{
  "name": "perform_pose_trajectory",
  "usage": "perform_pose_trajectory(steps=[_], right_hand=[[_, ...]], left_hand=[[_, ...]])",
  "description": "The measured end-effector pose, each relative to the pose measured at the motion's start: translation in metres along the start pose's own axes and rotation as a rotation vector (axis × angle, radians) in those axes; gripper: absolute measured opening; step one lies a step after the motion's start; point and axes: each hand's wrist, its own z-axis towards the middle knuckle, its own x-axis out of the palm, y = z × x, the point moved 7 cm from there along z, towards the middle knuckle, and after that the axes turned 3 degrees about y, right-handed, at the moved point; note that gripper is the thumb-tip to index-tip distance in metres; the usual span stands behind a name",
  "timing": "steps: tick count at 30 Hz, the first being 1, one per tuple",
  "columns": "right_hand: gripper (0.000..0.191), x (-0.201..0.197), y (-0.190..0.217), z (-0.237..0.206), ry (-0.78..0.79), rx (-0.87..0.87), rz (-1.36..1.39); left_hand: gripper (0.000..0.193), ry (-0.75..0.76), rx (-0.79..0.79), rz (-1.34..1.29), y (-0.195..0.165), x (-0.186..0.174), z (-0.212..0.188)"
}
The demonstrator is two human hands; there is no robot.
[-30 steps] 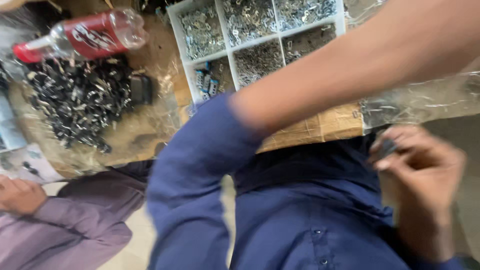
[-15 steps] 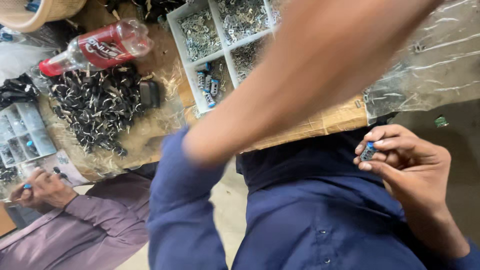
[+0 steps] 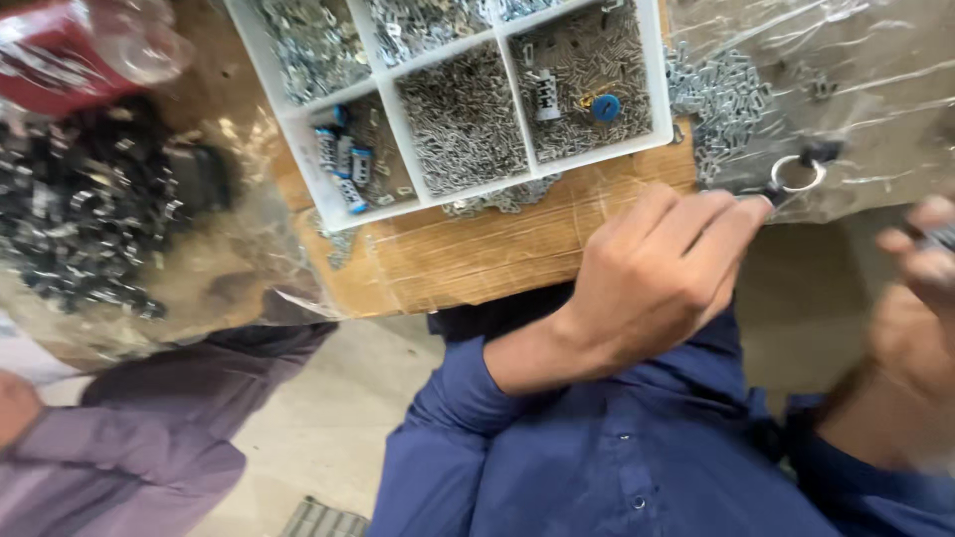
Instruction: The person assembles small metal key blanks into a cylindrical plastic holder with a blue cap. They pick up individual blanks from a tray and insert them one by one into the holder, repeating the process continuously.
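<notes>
My left hand (image 3: 662,268) is curled over the front edge of the cardboard-topped table, its fingertips pinching a small metal key ring (image 3: 796,176) with a dark clip. Blurred at the right edge, my right hand (image 3: 920,298) is raised with something small and dark between its fingertips. A white compartment tray (image 3: 428,199) of tiny metal parts lies just beyond my left hand. Loose silver parts (image 3: 721,94) are heaped under clear plastic beside the ring.
A pile of black metal pieces (image 3: 80,219) sits on plastic sheet at the left, with a red-labelled bottle (image 3: 80,55) behind it. Another person's purple sleeve (image 3: 149,438) is at the lower left. Below me is pale floor (image 3: 328,428).
My left arm has drawn back from a reach across the table, and its hand now sits at the table edge on the key ring. My right hand has shifted toward the right edge.
</notes>
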Motion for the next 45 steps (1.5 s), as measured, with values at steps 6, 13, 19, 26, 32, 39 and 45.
perform_pose_trajectory(steps=[6, 13, 19, 26, 32, 39, 45], right_hand=[[0.045, 0.062, -0.016, 0.021, 0.09, -0.147, -0.22], [0.054, 0.059, -0.017, 0.01, 0.17, -0.085, -0.205], [0.062, 0.081, -0.02, -0.007, 0.289, -0.035, -0.234], [0.038, 0.184, -0.047, -0.04, 0.439, 0.223, -0.349], [0.032, 0.233, -0.053, -0.047, 0.548, 0.276, -0.415], [0.027, 0.234, -0.053, -0.051, 0.532, 0.27, -0.515], [0.025, 0.237, -0.052, -0.055, 0.584, 0.225, -0.493]], left_hand=[[0.026, -0.036, -0.145, 0.131, 0.03, 0.009, -0.055], [0.036, 0.012, -0.232, 0.313, 0.042, -0.06, -0.097], [0.032, 0.014, -0.244, 0.288, 0.054, -0.061, -0.128], [0.029, 0.024, -0.323, 0.282, 0.06, -0.097, -0.135], [0.048, 0.043, -0.342, 0.448, 0.07, -0.088, -0.122], [0.042, 0.045, -0.296, 0.403, 0.072, -0.094, -0.129], [0.038, 0.025, -0.173, 0.484, 0.073, -0.081, -0.137]])
